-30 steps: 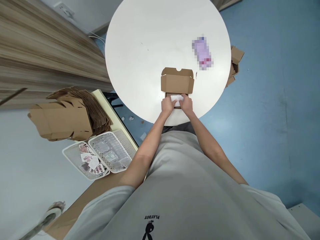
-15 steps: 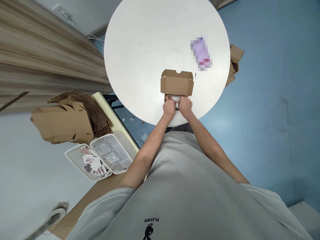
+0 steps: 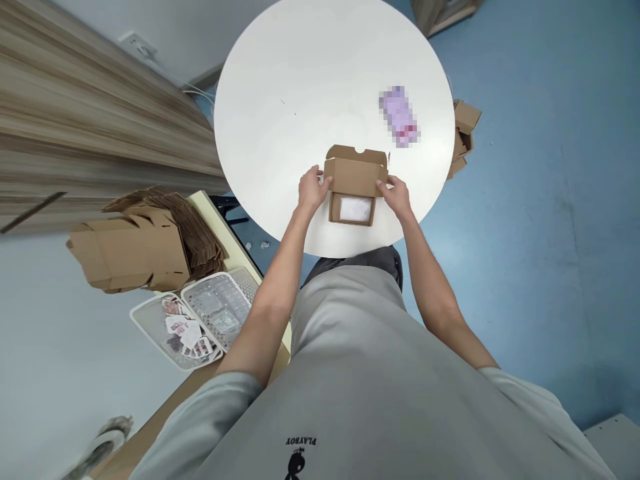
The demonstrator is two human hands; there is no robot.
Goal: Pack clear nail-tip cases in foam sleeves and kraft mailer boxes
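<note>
A small brown cardboard box (image 3: pixel 335 208) stands on the round white table (image 3: pixel 280 60) near its front edge, its lid raised at the far side. Inside lies a white packet (image 3: pixel 355 209). My left hand (image 3: pixel 313 191) is at the lid's left side flap, fingers apart, with the thumb by the flap. At the lid's right side flap, my right hand (image 3: pixel 395 195) has its thumb on the near face and its fingers by the edge, pinching the flap.
A blurred purple item (image 3: pixel 399 117) lies on the table at right. Folded cardboard (image 3: pixel 135 247) is stacked on a side table at left, beside plastic baskets (image 3: pixel 175 333) with cards and clear packets. More cardboard (image 3: pixel 465 120) sits beyond the table's right edge.
Both hands have come out of the box and moved apart to the sides of its lid. The white packet in the box is now uncovered. The view has shifted slightly.
</note>
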